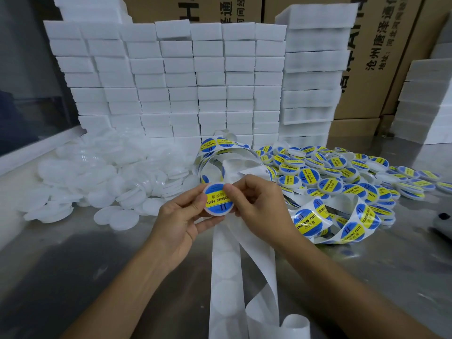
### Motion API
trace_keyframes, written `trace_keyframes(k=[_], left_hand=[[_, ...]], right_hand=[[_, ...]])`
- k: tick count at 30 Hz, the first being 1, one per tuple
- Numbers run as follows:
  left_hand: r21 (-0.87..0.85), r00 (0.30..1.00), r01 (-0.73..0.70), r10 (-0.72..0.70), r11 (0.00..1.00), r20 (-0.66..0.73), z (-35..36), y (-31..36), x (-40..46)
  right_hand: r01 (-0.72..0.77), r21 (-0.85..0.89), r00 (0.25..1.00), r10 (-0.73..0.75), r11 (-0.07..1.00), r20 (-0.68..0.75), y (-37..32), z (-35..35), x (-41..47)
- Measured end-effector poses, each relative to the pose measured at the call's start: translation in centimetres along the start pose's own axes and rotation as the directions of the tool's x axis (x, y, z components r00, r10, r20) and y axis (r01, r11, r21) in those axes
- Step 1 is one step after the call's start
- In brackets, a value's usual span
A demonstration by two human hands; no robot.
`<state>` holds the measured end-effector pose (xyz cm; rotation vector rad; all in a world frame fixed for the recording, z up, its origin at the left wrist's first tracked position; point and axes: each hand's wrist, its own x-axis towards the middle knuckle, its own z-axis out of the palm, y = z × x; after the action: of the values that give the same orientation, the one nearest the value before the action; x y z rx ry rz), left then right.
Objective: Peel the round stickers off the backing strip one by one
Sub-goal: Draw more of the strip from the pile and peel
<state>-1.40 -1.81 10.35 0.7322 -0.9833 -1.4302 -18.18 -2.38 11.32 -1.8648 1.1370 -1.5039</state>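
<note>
Both hands meet at centre over the steel worktop [73,253]: the left hand [181,221] grips a white round lid [215,212] by its rim, while the right hand [259,204] pinches the round sticker [216,199] lying on the lid's face. The emptied backing strip [226,265] trails toward the near edge, with the loaded strip [337,218] coiled to the right. Likely faults are an off-centre or creased sticker, caused by pressing one edge down before aligning it, or the adhesive catching the fingertips.
</note>
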Motion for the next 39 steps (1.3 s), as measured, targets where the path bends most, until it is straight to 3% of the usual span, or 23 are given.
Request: trace_keyframes(k=[8, 12, 18, 22, 25, 27, 30, 32, 34, 39], left_hand=[[-0.022, 0.992, 0.020, -0.022, 1.000, -0.122, -0.2, 0.1, 0.2], [-0.013, 0.993, -0.004, 0.002, 1.000, -0.122, -0.1, 0.0, 0.2], [-0.005, 0.999, -0.019, 0.019, 1.000, -0.033, 0.1, -0.1, 0.1], [-0.006, 0.999, -0.022, 0.022, 1.000, -0.045, 0.3, -0.3, 0.0], [-0.028, 0.995, -0.043, 0.040, 0.999, -0.087, 0.2, -0.3, 0.0], [-0.009, 0.994, -0.049, 0.048, 0.999, -0.093, 0.1, -0.1, 0.0], [0.036, 0.993, -0.045, 0.048, 0.998, -0.104, 0.2, -0.1, 0.1], [0.102, 0.994, -0.066, 0.074, 0.993, -0.082, 0.3, -0.2, 0.0], [0.216, 0.991, -0.088, 0.108, 0.972, -0.080, 0.5, -0.5, -0.2], [0.417, 0.974, -0.085, 0.163, 0.905, -0.156, -0.1, -2.7, 0.3]], right_hand=[[-0.039, 0.067, 0.969, 0.021, 0.997, 0.246, 0.1, 0.2, 0.1], [-0.080, 0.195, 0.973, 0.034, 0.977, 0.227, 0.1, -0.2, 0.2], [-0.106, 0.211, 0.990, 0.083, 0.972, 0.113, 0.2, -0.1, 0.3], [-0.037, 0.051, 0.997, 0.034, 0.998, 0.065, 0.4, -0.1, 0.2], [0.239, -0.238, 0.971, -0.225, 0.942, 0.081, 0.4, -0.4, -0.1], [0.346, -0.294, 0.937, -0.310, 0.891, 0.163, 0.3, -0.4, -0.3], [0.370, -0.334, 0.928, -0.326, 0.867, 0.182, 0.2, -0.7, 0.0], [0.337, -0.287, 0.940, -0.304, 0.897, 0.153, 0.2, -1.5, 0.5], [0.212, -0.263, 0.977, -0.209, 0.941, 0.042, 0.5, -3.2, 1.5], [-0.126, -0.422, 0.964, 0.011, 0.898, -0.265, 3.9, -8.2, 5.9]])
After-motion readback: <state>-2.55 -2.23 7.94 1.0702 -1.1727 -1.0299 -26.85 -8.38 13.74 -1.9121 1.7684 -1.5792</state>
